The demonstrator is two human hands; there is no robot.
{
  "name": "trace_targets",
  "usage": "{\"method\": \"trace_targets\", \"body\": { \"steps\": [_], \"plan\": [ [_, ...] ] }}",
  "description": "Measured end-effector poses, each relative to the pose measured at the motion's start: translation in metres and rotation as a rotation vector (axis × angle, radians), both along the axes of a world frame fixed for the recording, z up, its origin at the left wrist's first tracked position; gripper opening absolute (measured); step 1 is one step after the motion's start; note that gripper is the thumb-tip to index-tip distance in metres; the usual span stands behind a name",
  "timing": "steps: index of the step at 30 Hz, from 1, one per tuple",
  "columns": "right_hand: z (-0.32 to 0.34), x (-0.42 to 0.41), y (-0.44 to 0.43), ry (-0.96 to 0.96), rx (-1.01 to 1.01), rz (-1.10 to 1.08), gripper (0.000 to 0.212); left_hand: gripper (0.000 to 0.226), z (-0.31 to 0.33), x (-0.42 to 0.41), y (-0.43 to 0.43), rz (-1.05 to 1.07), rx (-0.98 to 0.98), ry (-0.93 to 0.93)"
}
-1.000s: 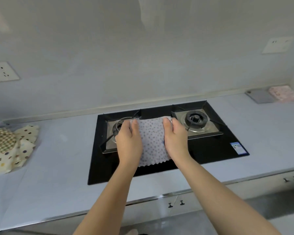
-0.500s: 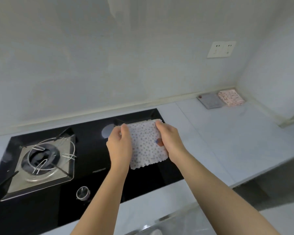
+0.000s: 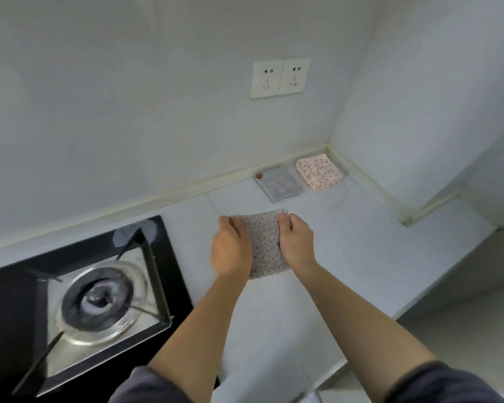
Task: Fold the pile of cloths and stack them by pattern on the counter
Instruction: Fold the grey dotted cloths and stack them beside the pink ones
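Burner steel and the black glass of the hob [image 3: 18,309] lie nearest, off to the left. Just past its right edge, the left hand [image 3: 230,251] and right hand [image 3: 296,242] each pinch a side of the folded dotted cloth [image 3: 264,245], fingers curled over its top corners. The cloth hangs above the bare counter [image 3: 361,257], short of both finished piles. Farther back by the wall sit the grey-blue stack [image 3: 278,183] and, right beside it in the corner, the pink stack [image 3: 318,171]. The held pattern looks like a match for the grey-blue one, so that is the target. Both pinches should hold so the fold cannot spring open. The cloth should go down flat with its edges squared to the pile beneath, and the fingers should let go only once it rests. A double socket [image 3: 280,78] sits on the wall above.
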State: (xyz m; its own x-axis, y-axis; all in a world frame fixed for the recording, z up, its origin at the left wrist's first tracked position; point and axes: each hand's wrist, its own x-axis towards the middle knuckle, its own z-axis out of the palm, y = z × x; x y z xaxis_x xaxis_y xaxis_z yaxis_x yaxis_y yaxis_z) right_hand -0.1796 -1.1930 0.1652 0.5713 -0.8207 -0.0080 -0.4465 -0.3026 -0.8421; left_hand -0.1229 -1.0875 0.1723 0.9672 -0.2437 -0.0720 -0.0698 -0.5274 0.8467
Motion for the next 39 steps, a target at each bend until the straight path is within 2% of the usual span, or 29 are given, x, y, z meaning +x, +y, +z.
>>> {"method": "trace_targets", "body": {
  "steps": [3, 7, 11, 16, 22, 29, 33, 35, 37, 38, 39],
  "plan": [
    [-0.022, 0.02, -0.064, 0.067, -0.035, 0.06, 0.045, 0.029, -0.026, 0.016, -0.063, 0.08, 0.051, 0.054],
    [-0.047, 0.056, -0.151, 0.196, 0.026, 0.146, 0.04, 0.025, -0.049, 0.037, -0.142, 0.166, 0.068, 0.152],
    [-0.058, 0.097, -0.214, 0.162, 0.076, 0.204, 0.036, 0.025, -0.065, 0.071, -0.2, 0.199, 0.066, 0.151],
    [-0.08, 0.149, -0.267, 0.175, -0.095, 0.277, 0.039, 0.029, -0.083, 0.123, -0.247, 0.213, 0.139, 0.097],
    [-0.114, 0.186, -0.293, 0.262, -0.3, 0.314, 0.026, 0.031, -0.108, 0.161, -0.278, 0.218, 0.316, 0.102],
    [-0.134, 0.203, -0.293, 0.46, -0.519, 0.29, 0.031, 0.031, -0.132, 0.176, -0.29, 0.24, 0.463, 0.093],
    [-0.134, 0.207, -0.291, 0.458, -0.555, 0.275, 0.031, 0.016, -0.135, 0.174, -0.287, 0.27, 0.359, 0.001],
    [-0.133, 0.203, -0.293, 0.359, -0.728, 0.306, 0.034, 0.016, -0.136, 0.17, -0.277, 0.193, 0.304, -0.249],
    [-0.137, 0.195, -0.295, 0.176, -0.862, 0.472, 0.036, 0.033, -0.141, 0.162, -0.266, -0.028, 0.402, -0.502],
    [-0.142, 0.19, -0.296, 0.11, -0.899, 0.597, 0.033, 0.044, -0.142, 0.158, -0.261, -0.172, 0.495, -0.519],
    [-0.147, 0.184, -0.297, 0.134, -0.903, 0.714, 0.033, 0.054, -0.143, 0.155, -0.257, -0.311, 0.617, -0.473]
  ]
}}
